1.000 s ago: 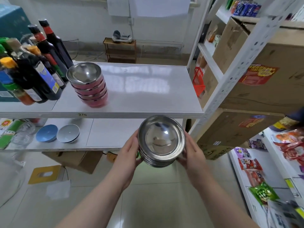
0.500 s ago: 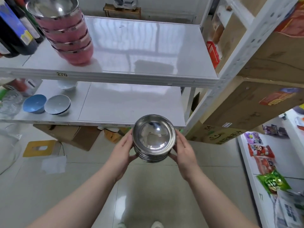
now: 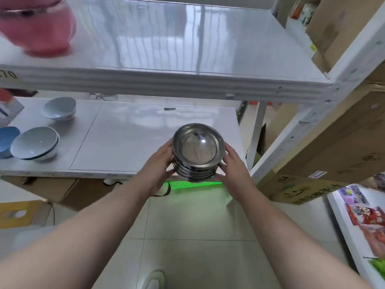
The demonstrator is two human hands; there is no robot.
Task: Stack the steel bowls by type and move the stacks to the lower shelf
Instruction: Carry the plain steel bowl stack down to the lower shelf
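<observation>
A stack of several plain steel bowls (image 3: 196,157) sits between my two hands, at the front right edge of the lower shelf (image 3: 129,140). My left hand (image 3: 159,163) presses its left side and my right hand (image 3: 234,165) presses its right side. Whether the stack's bottom rests on the shelf or hangs just off it I cannot tell. On the upper shelf (image 3: 187,51), at the far left, stands the blurred stack of pink-sided steel bowls (image 3: 39,30), cut off by the frame's top.
Ceramic bowls stand on the lower shelf's left: a grey one (image 3: 35,146), a pale one (image 3: 59,109), a blue one (image 3: 7,141). A white upright post (image 3: 256,134) rises right of my hands. Cardboard boxes (image 3: 337,147) fill the right; snack packs (image 3: 368,213) lie lower right.
My view has dropped and moved closer to the shelves. Both hands have carried the plain steel stack forward to the lower shelf's front right edge. The pink stack stayed on the upper shelf.
</observation>
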